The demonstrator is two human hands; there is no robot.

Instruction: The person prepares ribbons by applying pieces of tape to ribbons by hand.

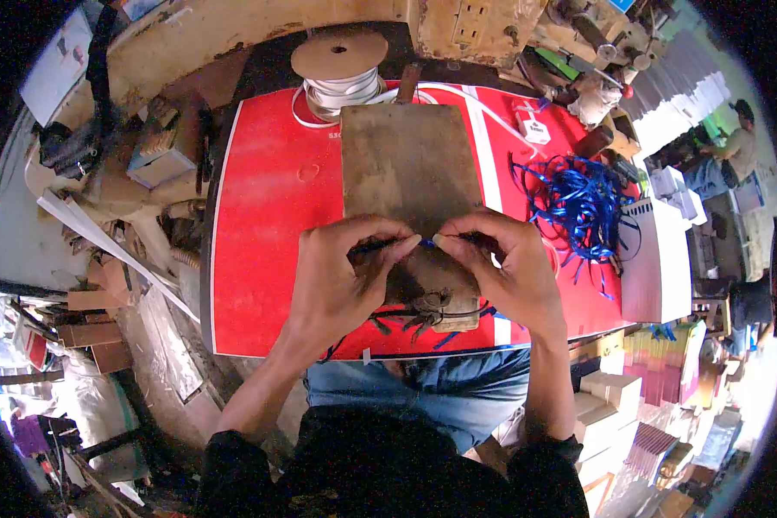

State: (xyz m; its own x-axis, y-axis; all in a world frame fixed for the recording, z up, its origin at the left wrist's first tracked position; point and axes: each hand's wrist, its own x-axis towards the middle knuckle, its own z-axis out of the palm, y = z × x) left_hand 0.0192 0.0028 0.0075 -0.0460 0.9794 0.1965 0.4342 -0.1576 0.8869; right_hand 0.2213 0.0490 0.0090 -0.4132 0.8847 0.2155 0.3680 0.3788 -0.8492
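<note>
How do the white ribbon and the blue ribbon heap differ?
The white ribbon is mostly wound on a spool; the blue ribbon heap is a loose tangle. The white ribbon looks duller, the blue ribbon heap glossier. The white ribbon's spool shows a brown disc; the blue ribbon heap shows none. Both have strands over the red sheet.
</note>
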